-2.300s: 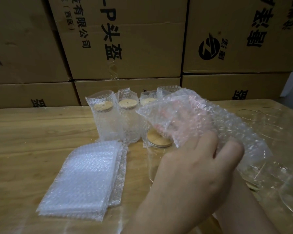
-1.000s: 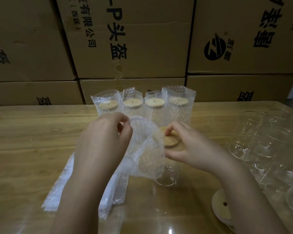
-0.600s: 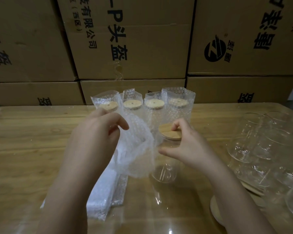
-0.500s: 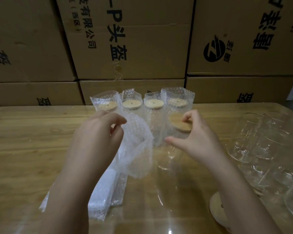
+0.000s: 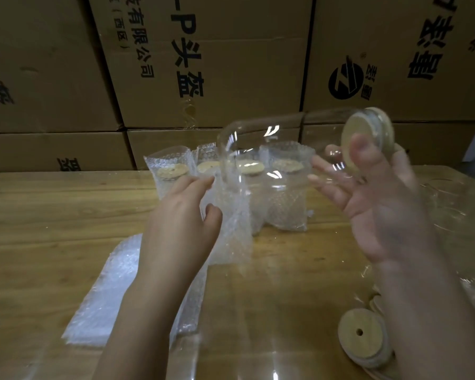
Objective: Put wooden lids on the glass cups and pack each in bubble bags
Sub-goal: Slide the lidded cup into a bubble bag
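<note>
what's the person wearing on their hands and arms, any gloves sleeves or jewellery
Both are bare: the left hand and right hand wear no gloves, and no ring, watch or bracelet shows. The left forearm and right forearm are uncovered to the frame's edge, no sleeve in view. The right hand is blurred, so small details are unclear.
</note>
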Demonstrator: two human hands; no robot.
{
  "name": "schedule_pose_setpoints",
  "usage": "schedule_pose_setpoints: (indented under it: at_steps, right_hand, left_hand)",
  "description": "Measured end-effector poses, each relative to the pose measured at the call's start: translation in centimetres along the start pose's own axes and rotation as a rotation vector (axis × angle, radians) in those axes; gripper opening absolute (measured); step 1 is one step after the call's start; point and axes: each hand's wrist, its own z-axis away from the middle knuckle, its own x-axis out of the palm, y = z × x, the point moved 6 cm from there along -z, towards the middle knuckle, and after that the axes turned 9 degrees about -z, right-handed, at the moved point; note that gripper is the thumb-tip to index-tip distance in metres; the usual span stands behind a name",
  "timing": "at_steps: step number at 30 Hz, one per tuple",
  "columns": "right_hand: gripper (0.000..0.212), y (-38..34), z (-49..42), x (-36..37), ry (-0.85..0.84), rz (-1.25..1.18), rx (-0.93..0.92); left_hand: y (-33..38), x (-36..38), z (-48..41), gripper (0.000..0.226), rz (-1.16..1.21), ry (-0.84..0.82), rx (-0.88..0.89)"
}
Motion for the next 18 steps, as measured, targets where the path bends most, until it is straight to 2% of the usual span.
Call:
schedule_pose_setpoints:
  at_steps: [4, 7, 12, 18]
  right_hand:
    - [0.076, 1.2, -0.2, 0.1, -0.075, 0.117, 0.071]
    - [0.068, 1.5, -0.2, -0.2, -0.063, 0.218, 0.035]
    - [0.065, 0.9, 0.1, 0.0, -0.045, 0.478, -0.088]
    - [0.055, -2.0, 1.6, 1.2, -0.052, 0.699, -0.352]
  left_hand:
    - [0.1, -0.1, -0.1, 0.027, 0.041, 0.01, -0.021]
    - [-0.3, -0.7, -0.1, 0.035, 0.094, 0.042, -0.032]
    - [-0.2, -1.0, -0.1, 0.043, 0.214, 0.055, -0.023]
    - [1.0, 0.6, 0.0, 0.054, 0.589, -0.106, -0.036]
